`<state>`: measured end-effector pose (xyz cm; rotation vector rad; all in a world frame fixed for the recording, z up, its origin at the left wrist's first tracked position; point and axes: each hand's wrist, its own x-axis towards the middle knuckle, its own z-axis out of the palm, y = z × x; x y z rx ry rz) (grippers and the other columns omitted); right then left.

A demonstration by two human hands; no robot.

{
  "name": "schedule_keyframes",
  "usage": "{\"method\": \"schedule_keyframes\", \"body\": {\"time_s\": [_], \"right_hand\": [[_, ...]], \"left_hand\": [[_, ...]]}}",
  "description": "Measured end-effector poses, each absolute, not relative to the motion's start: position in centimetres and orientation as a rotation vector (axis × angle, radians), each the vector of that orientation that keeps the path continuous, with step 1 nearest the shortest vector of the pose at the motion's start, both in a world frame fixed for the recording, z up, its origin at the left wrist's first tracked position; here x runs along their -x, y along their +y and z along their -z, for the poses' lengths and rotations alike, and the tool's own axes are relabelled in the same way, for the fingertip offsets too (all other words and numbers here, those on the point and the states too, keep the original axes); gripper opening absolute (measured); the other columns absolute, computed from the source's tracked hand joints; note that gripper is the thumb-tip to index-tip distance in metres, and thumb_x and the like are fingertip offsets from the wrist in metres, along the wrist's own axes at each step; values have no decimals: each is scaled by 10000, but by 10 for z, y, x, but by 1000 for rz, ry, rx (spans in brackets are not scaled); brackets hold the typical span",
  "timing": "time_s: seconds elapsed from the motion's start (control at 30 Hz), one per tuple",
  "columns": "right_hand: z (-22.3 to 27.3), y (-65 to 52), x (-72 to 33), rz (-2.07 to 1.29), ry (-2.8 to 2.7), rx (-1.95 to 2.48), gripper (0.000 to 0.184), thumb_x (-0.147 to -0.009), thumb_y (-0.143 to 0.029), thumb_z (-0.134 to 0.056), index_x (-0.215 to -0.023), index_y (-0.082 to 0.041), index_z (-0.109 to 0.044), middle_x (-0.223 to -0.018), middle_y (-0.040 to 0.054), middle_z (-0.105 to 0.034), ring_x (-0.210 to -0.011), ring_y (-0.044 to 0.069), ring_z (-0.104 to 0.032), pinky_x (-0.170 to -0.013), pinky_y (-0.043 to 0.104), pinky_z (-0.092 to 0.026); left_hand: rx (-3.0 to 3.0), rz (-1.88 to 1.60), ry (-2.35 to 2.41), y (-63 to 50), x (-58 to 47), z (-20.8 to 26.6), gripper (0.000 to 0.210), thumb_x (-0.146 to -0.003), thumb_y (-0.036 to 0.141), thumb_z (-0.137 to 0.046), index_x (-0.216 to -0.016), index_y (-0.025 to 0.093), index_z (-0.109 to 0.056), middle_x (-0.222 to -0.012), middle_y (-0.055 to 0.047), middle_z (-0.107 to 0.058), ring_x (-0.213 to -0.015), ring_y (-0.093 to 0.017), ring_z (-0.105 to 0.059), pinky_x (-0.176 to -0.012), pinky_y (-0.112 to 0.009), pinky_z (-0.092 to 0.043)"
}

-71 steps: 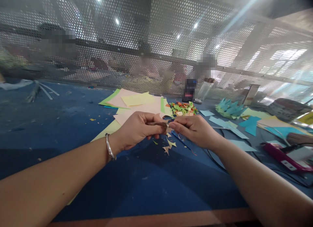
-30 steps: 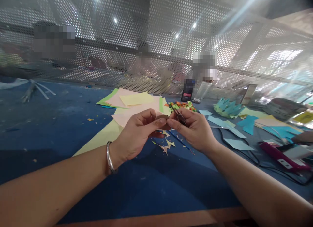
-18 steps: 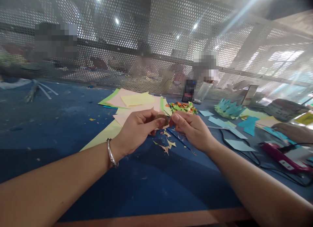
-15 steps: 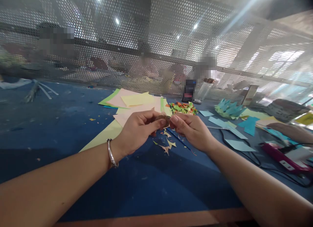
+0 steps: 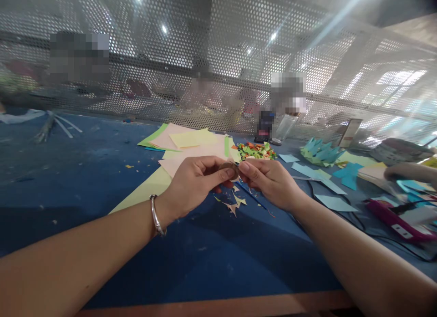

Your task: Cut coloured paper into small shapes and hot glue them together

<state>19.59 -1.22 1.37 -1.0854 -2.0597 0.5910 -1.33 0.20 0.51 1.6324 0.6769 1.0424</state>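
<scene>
My left hand (image 5: pixel 194 182), with a silver bangle on its wrist, pinches a small round brownish object (image 5: pixel 232 166) between thumb and fingers. Close against its right side, my right hand (image 5: pixel 269 180) has thumb and forefinger pressed together; what lies between those fingertips is too small to tell. Both hands are held over the blue table (image 5: pixel 205 267). Beneath them lie cut paper scraps (image 5: pixel 234 207) and a thin blue stick (image 5: pixel 254 196), partly covered by my right hand. Pastel paper sheets (image 5: pixel 198 149) spread out behind my left hand.
A heap of green and orange paper bits (image 5: pixel 257 149) lies beyond my right hand. To the right are blue paper pieces (image 5: pixel 336 202), a folded paper piece (image 5: pixel 321 150), a magenta power strip (image 5: pixel 396 223) with cables, and another person's hand (image 5: pixel 409 171). A perforated metal screen (image 5: pixel 153 62) rises behind.
My hands stay nearly in place; the round object has shifted slightly and shows a little more of its face. The other person's hand at right has moved a little right.
</scene>
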Motion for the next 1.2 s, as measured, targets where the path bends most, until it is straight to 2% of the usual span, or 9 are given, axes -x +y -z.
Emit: {"method": "schedule_keyframes", "body": {"time_s": [0.43,0.67,0.87,1.2], "right_hand": [[-18,-12,-198,-562,-2091,1103,535,-987,-626,-450,-682,-193,-527,-578,-42,-422,-502,93,-357,-482,242,-280],[-22,-13,-198,-525,-2108,1123,563,-983,-646,-434,-665,-191,-528,-571,-32,-439,-510,99,-380,-490,247,-295],[-24,-13,-200,-462,-2140,1138,574,-984,-650,-425,-648,-193,-516,-582,-24,-466,-533,107,-411,-516,254,-315],[-23,-13,-200,-508,-2128,1126,559,-991,-632,-431,-656,-193,-518,-582,-35,-446,-516,99,-387,-507,255,-301]], "left_hand": [[-1624,-1037,657,5,14,-5,194,-837,370,-772,-877,181,-767,-798,-13,-725,-726,-118,-645,-633,-216,-450],[-1656,-1028,666,6,15,-5,236,-847,400,-750,-839,164,-749,-745,-14,-677,-685,-123,-594,-605,-237,-416],[-1632,-1004,584,8,14,-7,176,-855,340,-738,-795,174,-739,-742,3,-632,-650,-104,-504,-626,-251,-396],[-1603,-968,522,8,15,-9,163,-879,283,-719,-766,166,-717,-727,16,-577,-662,-96,-457,-622,-244,-357]]}}
